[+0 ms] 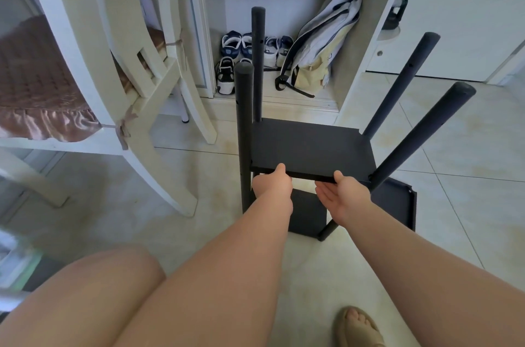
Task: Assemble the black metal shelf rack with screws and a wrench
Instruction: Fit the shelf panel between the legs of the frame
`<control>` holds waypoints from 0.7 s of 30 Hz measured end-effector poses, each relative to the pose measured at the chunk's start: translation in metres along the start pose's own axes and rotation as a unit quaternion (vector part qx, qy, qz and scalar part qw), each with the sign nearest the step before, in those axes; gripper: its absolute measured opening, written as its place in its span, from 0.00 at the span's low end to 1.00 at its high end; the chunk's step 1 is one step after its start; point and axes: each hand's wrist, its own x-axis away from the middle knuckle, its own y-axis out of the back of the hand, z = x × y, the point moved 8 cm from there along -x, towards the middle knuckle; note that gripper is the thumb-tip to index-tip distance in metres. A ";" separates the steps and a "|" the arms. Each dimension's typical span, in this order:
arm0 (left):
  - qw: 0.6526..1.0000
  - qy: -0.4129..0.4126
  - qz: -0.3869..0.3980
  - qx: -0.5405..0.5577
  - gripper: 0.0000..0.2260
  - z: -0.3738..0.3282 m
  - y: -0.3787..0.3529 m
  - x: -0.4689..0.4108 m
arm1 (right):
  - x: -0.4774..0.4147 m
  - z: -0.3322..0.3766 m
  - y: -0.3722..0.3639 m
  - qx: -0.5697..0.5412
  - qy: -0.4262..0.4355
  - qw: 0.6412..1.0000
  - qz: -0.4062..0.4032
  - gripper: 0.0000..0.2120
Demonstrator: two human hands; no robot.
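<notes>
The black metal shelf rack point(243, 133) stands on the tiled floor point(199, 204), and its upper shelf point(309, 144) is the part being handled. The left hand point(272, 184) pinches that shelf's near edge, thumb on top and fingers underneath. The right hand point(341, 196) lies palm up beneath the same edge, its thumb resting on top and its fingers straight, cradling rather than clamping. This two-handed hold probably keeps the shelf level while it is lined up with the post holes.

The shelf is a flat matte black panel. Four round posts point(423, 130) rise past its corners, splaying outward. A lower shelf point(395, 201) sits beneath it. No screws or wrench are in view.
</notes>
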 end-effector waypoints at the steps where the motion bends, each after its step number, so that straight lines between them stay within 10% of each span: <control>1: 1.000 0.003 -0.004 -0.001 0.17 0.002 0.001 -0.002 | -0.001 -0.003 0.001 -0.001 -0.004 1.000 -0.002 0.15; 17: 1.000 0.004 0.016 -0.019 0.11 0.010 0.010 -0.012 | -0.010 -0.018 0.007 -0.021 -0.025 0.999 -0.006 0.14; 21: 0.998 0.031 0.005 -0.051 0.24 0.014 0.021 -0.015 | -0.012 -0.017 0.007 -0.023 -0.028 0.999 -0.001 0.14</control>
